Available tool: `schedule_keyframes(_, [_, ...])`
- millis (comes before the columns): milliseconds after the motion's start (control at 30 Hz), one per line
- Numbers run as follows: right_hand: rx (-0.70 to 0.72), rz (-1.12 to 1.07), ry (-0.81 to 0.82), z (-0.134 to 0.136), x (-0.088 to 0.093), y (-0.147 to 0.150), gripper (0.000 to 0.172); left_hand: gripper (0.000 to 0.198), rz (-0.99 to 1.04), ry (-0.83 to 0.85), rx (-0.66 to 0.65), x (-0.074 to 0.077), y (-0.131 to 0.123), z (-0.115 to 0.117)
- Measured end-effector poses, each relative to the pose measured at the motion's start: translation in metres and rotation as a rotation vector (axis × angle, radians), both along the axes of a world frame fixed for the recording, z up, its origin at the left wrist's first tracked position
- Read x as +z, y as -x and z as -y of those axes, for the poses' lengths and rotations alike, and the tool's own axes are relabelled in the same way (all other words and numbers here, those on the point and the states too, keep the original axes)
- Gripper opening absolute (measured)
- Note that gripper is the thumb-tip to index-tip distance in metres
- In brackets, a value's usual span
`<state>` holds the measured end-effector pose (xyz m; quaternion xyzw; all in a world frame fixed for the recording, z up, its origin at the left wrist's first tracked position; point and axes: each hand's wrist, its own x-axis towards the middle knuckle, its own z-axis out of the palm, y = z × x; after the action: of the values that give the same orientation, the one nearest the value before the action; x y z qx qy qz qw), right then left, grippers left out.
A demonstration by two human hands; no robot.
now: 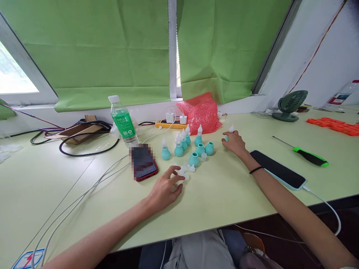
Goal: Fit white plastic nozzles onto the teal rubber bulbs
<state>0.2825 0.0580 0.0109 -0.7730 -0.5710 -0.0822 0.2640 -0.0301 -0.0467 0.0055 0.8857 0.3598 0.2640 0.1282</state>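
My right hand (235,142) has its fingers closed around a bulb nasal aspirator (227,138), a small teal bulb with a translucent tip. It is held at the right of the group, mostly hidden by the fingers. My left hand (166,187) reaches over several loose translucent nozzle tips (192,168), fingers bent and apart; I see nothing gripped in it. Beyond it stand several teal bulbs with tips fitted, such as the aspirator (165,152) on the left. Three bare bulbs with open necks, one of them the front bulb (193,159), stand beside a small clear cap (203,157).
A phone (148,170) and a water bottle (123,123) are left of the bulbs. Behind lie a power strip (174,125) and red bubble wrap (202,114). A charging phone (280,170), a screwdriver (305,153) and a fan (290,106) are at right.
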Motion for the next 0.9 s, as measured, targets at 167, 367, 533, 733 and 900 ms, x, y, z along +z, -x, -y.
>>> schedule_keyframes(167, [0.093,0.038,-0.458,0.008,0.015,0.009,0.031,0.021,0.020,-0.024,0.031,0.003,0.000,0.001])
schedule_keyframes(367, [0.665,0.038,-0.997,0.055,0.023,0.065,0.017,0.025,0.061,0.015,0.002,0.015,0.001,0.006])
schedule_keyframes(533, [1.324,0.455,-0.459,0.099,0.013,0.122,0.014,0.031,0.108,0.075,-0.090,0.019,0.007,0.007])
schedule_keyframes(733, [1.466,0.530,-0.103,0.112,0.008,0.136,0.022,0.039,0.127,0.298,-0.117,0.014,0.002,0.009])
schedule_keyframes(900, [1.435,0.350,-0.204,0.109,0.002,0.135,0.028,0.046,0.471,0.781,0.002,0.010,-0.006,0.007])
